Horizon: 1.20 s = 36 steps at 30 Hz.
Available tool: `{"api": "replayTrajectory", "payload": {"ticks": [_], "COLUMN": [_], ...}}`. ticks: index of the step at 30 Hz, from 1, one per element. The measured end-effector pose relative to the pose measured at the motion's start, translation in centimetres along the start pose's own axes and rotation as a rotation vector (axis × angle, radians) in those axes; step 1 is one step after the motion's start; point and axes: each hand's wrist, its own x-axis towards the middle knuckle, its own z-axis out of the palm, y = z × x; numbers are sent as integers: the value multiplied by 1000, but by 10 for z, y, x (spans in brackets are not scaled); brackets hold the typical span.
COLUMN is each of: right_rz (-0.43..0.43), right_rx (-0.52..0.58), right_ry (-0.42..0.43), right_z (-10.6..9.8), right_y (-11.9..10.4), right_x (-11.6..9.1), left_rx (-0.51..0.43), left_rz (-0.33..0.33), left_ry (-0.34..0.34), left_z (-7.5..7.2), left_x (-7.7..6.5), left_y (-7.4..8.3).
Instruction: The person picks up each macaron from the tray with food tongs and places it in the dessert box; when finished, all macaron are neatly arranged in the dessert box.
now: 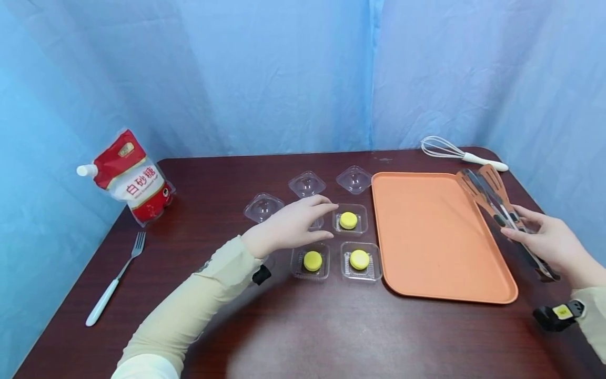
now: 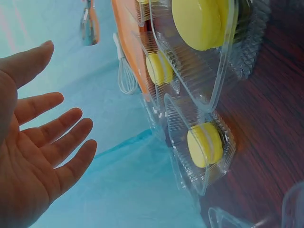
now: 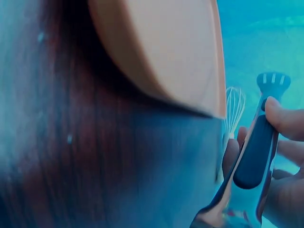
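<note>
Orange-tipped tongs [image 1: 506, 209] in right hand [image 1: 549, 237]; yellow macarons [image 1: 348, 220] in clear trays [image 1: 349, 273].

Rear-left box [image 1: 316, 223]: mostly behind the left hand [image 1: 294, 223] in the head view; contents covered there.
Lid [image 1: 269, 261]: partly behind the left sleeve [image 1: 194, 300], itself cut by the bottom edge.
Tongs [image 3: 251, 156]: midsection partly covered by the right hand [image 1: 551, 239]; lower end cut off in the right wrist view.
Right sleeve [image 1: 592, 316]: cut by the right edge.
Both hands: cropped at the side in their own wrist views.
Tray [image 3: 171, 47]: blurred, top cut off in the right wrist view.
Near macaron [image 2: 197, 28]: cropped at the top, left wrist view.
Bag [image 1: 139, 181]: small print illegible.
Wrist tag [image 1: 563, 311]: lettering too small.
</note>
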Motion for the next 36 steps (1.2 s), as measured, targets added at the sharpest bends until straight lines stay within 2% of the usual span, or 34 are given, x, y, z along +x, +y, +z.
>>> {"api": "replayTrajectory", "payload": {"ticks": [6,12,23,31,36], "right_rz": [109,171,230,264,254], "right_rx": [0,3,26,2,-18], "right_ry": [-39,-79,-108,-104,-100], "right_z": [-3,-4,-2,-4,-6], "right_y": [12,18,30,31,30], "right_x": [4,6,11,10,8], "left_rx": [41,84,112,88,70], "left_rz": [31,24,-49,-159,-208], "left_ry": [49,86,130,107,92], "left_z": [-5,-11,-9,-6,-3], "left_x": [-16,-42,-95,-124,-142], "left_y": [0,-6,-21,-30,-35]}}
